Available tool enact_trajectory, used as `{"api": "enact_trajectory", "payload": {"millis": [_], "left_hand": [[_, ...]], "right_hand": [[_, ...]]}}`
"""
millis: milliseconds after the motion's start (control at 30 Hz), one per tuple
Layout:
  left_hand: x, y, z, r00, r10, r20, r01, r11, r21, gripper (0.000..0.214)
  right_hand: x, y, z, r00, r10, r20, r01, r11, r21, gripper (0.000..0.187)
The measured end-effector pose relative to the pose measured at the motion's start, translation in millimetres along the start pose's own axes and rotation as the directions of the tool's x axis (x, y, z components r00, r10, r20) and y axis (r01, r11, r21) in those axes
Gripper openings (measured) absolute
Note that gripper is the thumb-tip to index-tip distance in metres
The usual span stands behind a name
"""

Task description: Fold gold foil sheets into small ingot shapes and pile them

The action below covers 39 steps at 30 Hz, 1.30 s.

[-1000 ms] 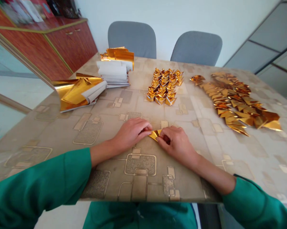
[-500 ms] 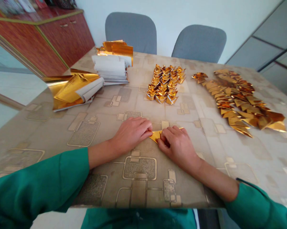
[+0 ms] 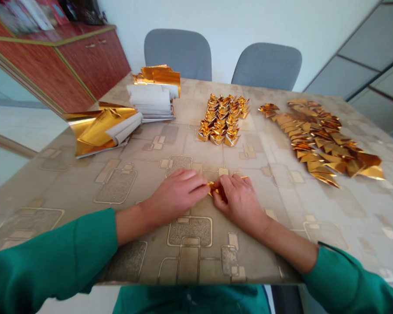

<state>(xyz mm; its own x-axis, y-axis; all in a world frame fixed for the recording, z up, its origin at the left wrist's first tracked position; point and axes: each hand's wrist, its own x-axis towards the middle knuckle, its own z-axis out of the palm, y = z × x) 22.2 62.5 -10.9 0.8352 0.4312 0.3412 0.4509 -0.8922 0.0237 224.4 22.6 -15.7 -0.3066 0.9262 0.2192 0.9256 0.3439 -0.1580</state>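
Between my hands, low over the table near its front, is a small folded piece of gold foil paper (image 3: 211, 188), mostly covered by fingers. My left hand (image 3: 183, 192) pinches its left end with the fingers pressed together. On the other side my right hand (image 3: 237, 196) is closed around the larger part, thumb toward me and fingers curled over it. A bit of gold edge shows beyond the right fingers. Farther off stand rows of folded gold paper ingots (image 3: 222, 120), upright and packed close together.
At the right lies a spread of flat folded gold paper pieces (image 3: 317, 139). Stacked paper sheets (image 3: 153, 102), white sides showing, stand at the back left beside loose gold sheets (image 3: 100, 128). Two grey chairs (image 3: 178, 52) are behind the patterned table (image 3: 144, 161); a red-brown cabinet (image 3: 88, 61) is left.
My left fingers have shifted over the left end of the gold foil paper, so less of it shows and its flat triangle looks bent. The whole view has tilted slightly.
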Motion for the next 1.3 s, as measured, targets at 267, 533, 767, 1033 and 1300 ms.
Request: {"api": "enact_trajectory", "payload": {"millis": [267,533,767,1033,1300], "left_hand": [[-13.6,4.5,-6.1,0.990,0.099,0.100,-0.106,0.992,0.062,0.031],[-27.7,-17.8,-13.1,0.993,-0.058,0.102,0.044,0.989,0.139,0.036],[-17.7,8.8,-10.3,0.997,0.007,-0.083,-0.004,0.999,0.040,0.033],[-15.8,14.6,12.5,0.996,0.069,0.056,-0.067,0.997,-0.037,0.036],[-14.2,19.2,-0.6,0.988,0.065,0.141,-0.067,0.998,0.006,0.036]], "right_hand": [[-1.8,-2.3,-1.7,1.000,-0.003,0.001,0.003,1.000,-0.023,0.002],[-1.9,-3.9,-3.0,1.000,0.019,0.019,-0.018,0.998,-0.058,0.006],[0.4,-4.7,-2.8,0.998,0.025,0.056,-0.019,0.995,-0.097,0.010],[-5.0,-2.0,-5.3,0.997,-0.051,0.055,0.057,0.990,-0.126,0.014],[-12.0,11.4,-12.0,0.991,-0.078,0.108,0.071,0.995,0.071,0.024]]}}
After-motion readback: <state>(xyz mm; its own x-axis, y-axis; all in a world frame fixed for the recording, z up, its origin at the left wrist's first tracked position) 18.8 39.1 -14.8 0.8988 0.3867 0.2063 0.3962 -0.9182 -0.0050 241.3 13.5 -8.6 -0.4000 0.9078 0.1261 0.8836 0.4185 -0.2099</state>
